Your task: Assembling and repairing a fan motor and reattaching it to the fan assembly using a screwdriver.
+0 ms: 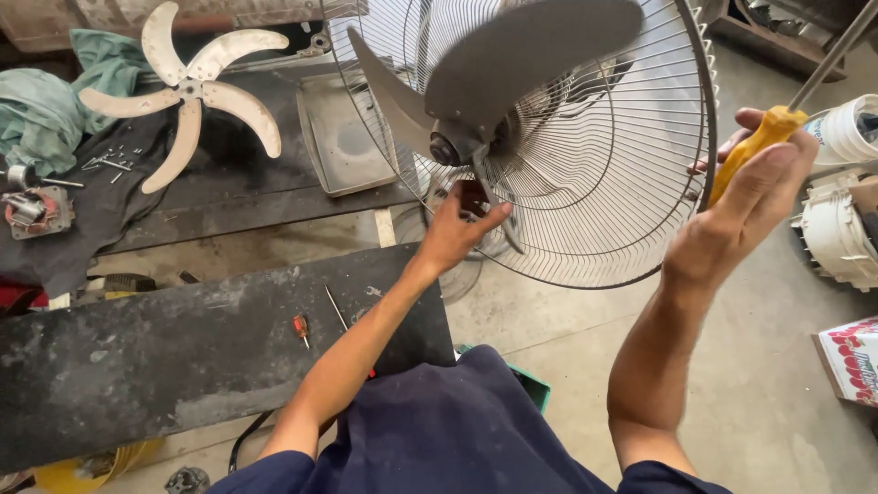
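left hand [455,230] pinching blurred grey blade [512,55] below fan hub [445,149]; right hand [750,197] wrapped around yellow screwdriver [766,137] beside wire guard [658,220]. risk: blade nicking fingers, shaft snagging wires.

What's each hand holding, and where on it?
Right hand: screwdriver, gripped round its yellow handle, shaft pointing up. Left hand: fingers at the grey fan blade near the hub; whether it grips cannot be told.
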